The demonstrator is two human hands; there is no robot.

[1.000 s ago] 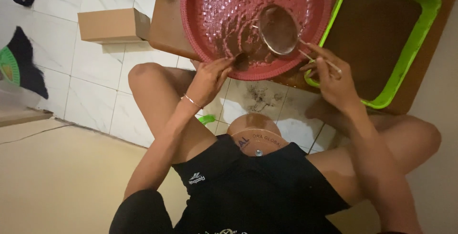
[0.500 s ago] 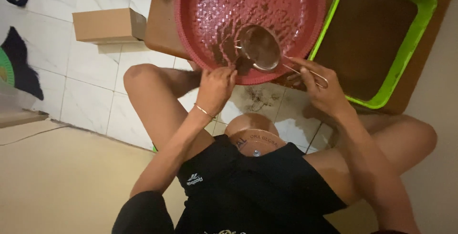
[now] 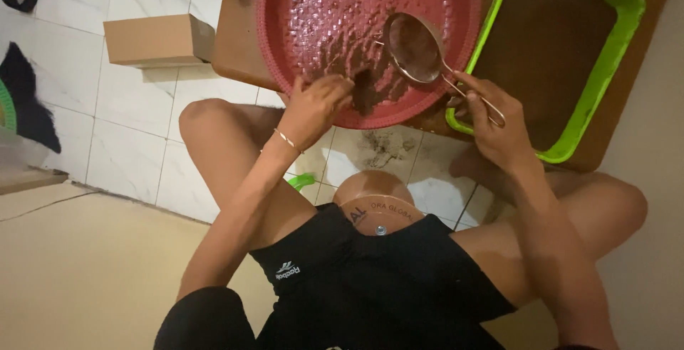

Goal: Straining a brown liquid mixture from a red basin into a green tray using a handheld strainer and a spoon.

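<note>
Sitting cross-legged on the white tiled floor [image 3: 128, 150], the person works over a large round red plastic basin [image 3: 320, 8] with a dimpled bottom, which rests on a low brown board [image 3: 239, 43] in front of the knees.

Right hand [image 3: 495, 125]: fingers clamped on the wire handle of a round metal mesh sieve [image 3: 415, 47]. The sieve is held tilted above the right part of the basin and carries dark brown powder in its bowl.

Left hand [image 3: 317, 107]: fingers curled together, tips down at the near rim of the basin, touching a small heap of brown powder [image 3: 370, 86] there. Whether they pinch any powder cannot be told.

Progress, as judged from the layout:
- Only a thin smear and the small near-rim heap lie in the basin; most of its bottom is bare.
- A bright green rectangular plastic tray [image 3: 605, 72], just beside the basin on the right, is filled with an even brown layer, so the bulk of the material appears already sifted.
- Left to do: the sieve's load and the heap under the left hand.

Some powder is spilt on the floor near the basin. A closed cardboard box [image 3: 153, 40] stands well apart on the left.
</note>
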